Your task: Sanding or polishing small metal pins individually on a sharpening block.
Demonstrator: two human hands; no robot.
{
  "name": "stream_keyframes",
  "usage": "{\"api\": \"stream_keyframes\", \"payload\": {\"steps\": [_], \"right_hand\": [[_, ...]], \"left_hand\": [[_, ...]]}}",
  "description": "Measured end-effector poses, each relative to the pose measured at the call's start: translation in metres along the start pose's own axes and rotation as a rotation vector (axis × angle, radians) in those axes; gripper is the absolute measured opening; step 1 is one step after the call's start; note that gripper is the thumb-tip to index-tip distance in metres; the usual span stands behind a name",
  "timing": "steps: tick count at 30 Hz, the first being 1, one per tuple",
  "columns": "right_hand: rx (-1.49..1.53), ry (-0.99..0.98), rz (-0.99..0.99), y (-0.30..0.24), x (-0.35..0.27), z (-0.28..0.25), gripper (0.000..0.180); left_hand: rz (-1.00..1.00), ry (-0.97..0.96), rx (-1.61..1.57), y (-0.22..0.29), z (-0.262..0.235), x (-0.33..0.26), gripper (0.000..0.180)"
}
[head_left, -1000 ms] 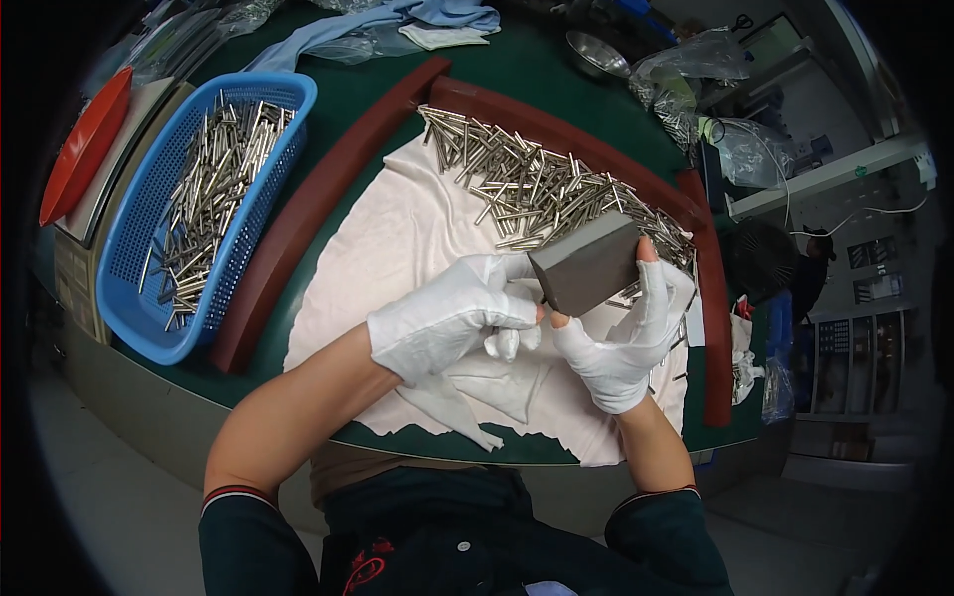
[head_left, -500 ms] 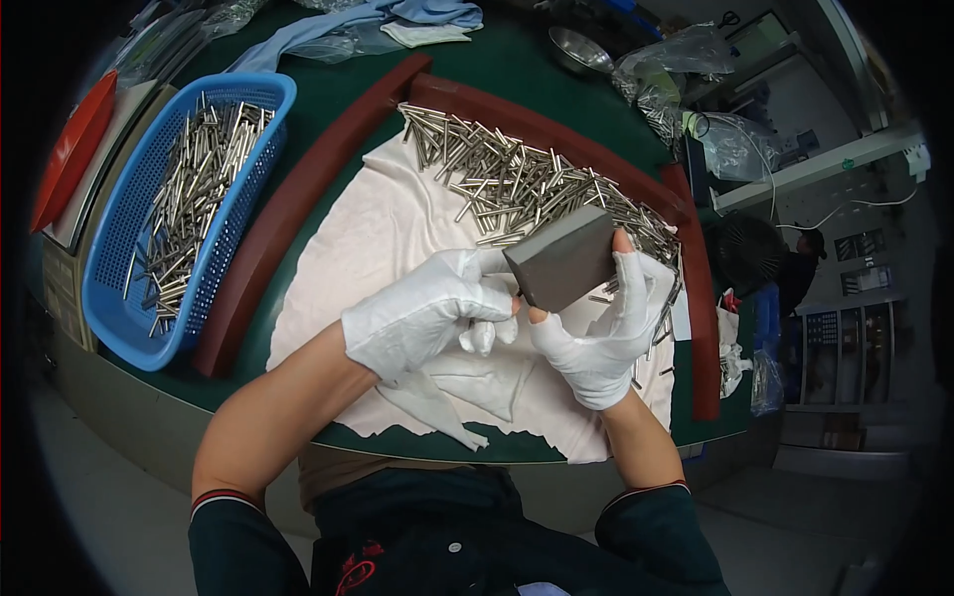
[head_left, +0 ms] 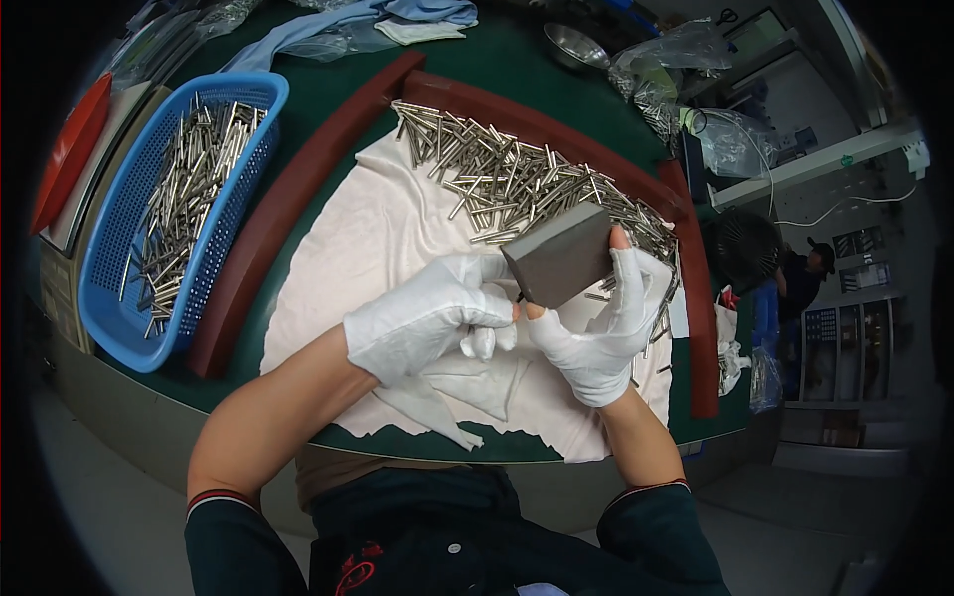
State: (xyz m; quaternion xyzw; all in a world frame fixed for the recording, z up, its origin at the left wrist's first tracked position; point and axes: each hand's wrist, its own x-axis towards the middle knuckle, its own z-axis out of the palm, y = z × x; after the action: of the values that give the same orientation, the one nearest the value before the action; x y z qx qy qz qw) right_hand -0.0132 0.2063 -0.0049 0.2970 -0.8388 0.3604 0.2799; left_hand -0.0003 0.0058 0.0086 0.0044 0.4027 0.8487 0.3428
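A dark grey flat rectangular block [head_left: 561, 260], tilted, rests in the grip of my gloved right hand [head_left: 601, 343]. The bare thumb tip shows at its lower edge and a bare fingertip at its right side. My gloved left hand [head_left: 432, 313] is closed beside the block's lower left corner, thumb and forefinger pinched together. A small dark tip shows at that pinch, too small to name. Behind the block, many short metal pins [head_left: 507, 179] lie heaped on a pale pink cloth [head_left: 328, 268]. A folded white cloth [head_left: 477, 387] lies beneath my left hand.
Dark red bars [head_left: 288, 219] border the pink cloth on the left, back and right. A blue plastic basket [head_left: 99, 268] of metal pins stands at the left, near a red tray [head_left: 75, 149]. A metal bowl [head_left: 576, 47] and plastic bags [head_left: 686, 55] sit at the back right. Another person [head_left: 803, 273] is far right.
The view has shifted slightly. Both hands keep nearly the same pose, with the block still in my right hand. The person in the background shows more fully.
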Motion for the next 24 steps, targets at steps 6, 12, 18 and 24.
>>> {"api": "stream_keyframes", "payload": {"steps": [6, 12, 18, 24], "right_hand": [[-0.115, 0.009, -0.144, -0.003, 0.001, -0.006, 0.088], [-0.146, 0.013, -0.169, -0.003, 0.004, -0.003, 0.088], [-0.182, 0.021, -0.225, -0.002, 0.006, -0.003, 0.090], [-0.187, 0.010, -0.197, -0.001, 0.003, -0.004, 0.092]], "left_hand": [[0.034, 0.012, 0.042, -0.001, -0.007, 0.000, 0.037], [0.089, 0.033, 0.055, -0.001, -0.011, -0.003, 0.038], [0.010, 0.042, 0.088, -0.001, -0.006, -0.001, 0.038], [0.019, 0.098, 0.252, 0.000, -0.001, 0.000, 0.048]]}}
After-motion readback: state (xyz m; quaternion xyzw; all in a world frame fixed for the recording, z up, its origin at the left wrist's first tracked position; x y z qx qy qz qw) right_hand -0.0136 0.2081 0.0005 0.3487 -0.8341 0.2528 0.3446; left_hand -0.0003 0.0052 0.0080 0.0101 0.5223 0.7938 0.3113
